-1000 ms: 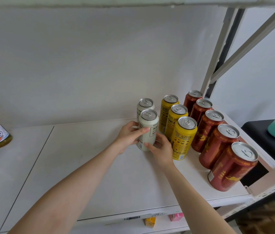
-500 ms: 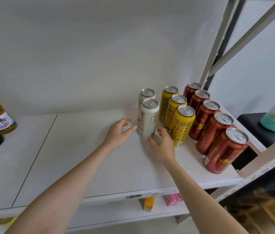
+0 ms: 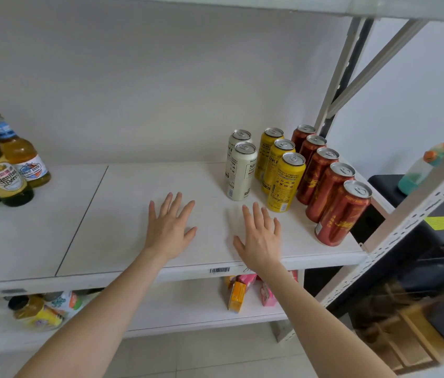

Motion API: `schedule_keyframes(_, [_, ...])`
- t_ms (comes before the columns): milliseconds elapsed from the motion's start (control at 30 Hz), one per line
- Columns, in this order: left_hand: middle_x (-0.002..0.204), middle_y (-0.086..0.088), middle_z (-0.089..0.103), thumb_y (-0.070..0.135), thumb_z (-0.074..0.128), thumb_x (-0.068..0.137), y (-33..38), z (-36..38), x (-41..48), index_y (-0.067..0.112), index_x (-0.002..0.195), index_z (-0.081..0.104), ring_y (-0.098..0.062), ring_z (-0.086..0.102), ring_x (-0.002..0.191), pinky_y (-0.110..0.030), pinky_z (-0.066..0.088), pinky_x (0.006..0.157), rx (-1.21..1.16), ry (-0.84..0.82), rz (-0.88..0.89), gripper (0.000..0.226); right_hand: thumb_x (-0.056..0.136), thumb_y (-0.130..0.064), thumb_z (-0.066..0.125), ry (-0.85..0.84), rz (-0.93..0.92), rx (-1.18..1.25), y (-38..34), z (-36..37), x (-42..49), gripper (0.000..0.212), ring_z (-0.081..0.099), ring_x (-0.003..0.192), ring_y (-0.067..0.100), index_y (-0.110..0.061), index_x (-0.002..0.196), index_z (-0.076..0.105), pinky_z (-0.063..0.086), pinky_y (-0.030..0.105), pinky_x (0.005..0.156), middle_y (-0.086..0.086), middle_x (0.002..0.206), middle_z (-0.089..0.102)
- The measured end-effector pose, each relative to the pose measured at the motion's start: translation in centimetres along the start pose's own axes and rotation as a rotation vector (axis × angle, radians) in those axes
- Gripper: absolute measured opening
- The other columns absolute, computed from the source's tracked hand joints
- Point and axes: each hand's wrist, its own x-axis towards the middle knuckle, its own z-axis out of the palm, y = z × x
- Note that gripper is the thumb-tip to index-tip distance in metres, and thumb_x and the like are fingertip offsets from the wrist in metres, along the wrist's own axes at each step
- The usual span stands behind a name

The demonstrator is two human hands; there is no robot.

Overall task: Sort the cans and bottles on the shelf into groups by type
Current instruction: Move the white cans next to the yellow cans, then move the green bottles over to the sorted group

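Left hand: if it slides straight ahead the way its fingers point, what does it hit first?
The way looks free: the left hand points along the shelf, left of the white cans, so probably the back wall first.

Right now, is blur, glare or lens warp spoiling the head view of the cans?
Head view: light soft and even, only small glints atop the cans. Head view: the right hand is smeared at its fingers; the left hand and the can labels are sharp. Head view, edges: wide-angle warp tilts the bottles and the shelf post.
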Motion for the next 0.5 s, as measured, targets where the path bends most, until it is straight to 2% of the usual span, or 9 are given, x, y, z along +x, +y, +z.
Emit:
schedule_keyframes(200, [0.155,-0.015,0.033,0.046,0.064,0.085,-0.1,-1.7,-5.5,0.021,0.144,0.044,-0.035,0.025,0.146,-0.066,0.017,0.111,0.054,0.046,-0.007,0.067,0.093,-0.05,0.045,-0.031,-0.035,-0.052,-1.6,-1.8,-3.8,0.078,0.007,0.15,0.031,-0.02,0.156,0.01,0.009,0.054,0.118,0.011,0.163,0.009])
schedule_keyframes(400, [0.162,-0.012,0.016,0.051,0.049,0.094,-0.2,-4.3,-11.5,0.025,0.153,0.027,-0.032,0.007,0.15,-0.061,0.002,0.115,0.086,0.028,-0.027,0.067,0.096,-0.054,0.04,-0.026,-0.054,-0.064,-4.1,-3.8,-7.6,0.079,0.0,0.151,0.029,-0.022,0.156,0.001,0.001,0.053,0.119,0.008,0.164,0.001])
schedule_keyframes(500, [0.161,-0.012,0.02,0.051,0.051,0.093,-0.8,-5.4,-14.2,0.024,0.152,0.03,-0.033,0.011,0.15,-0.062,0.006,0.115,0.091,0.034,-0.026,0.068,0.096,-0.052,0.039,-0.016,-0.066,-0.053,-5.8,-4.7,-9.6,0.077,0.0,0.151,0.029,-0.021,0.156,0.001,0.001,0.053,0.119,0.008,0.164,0.002])
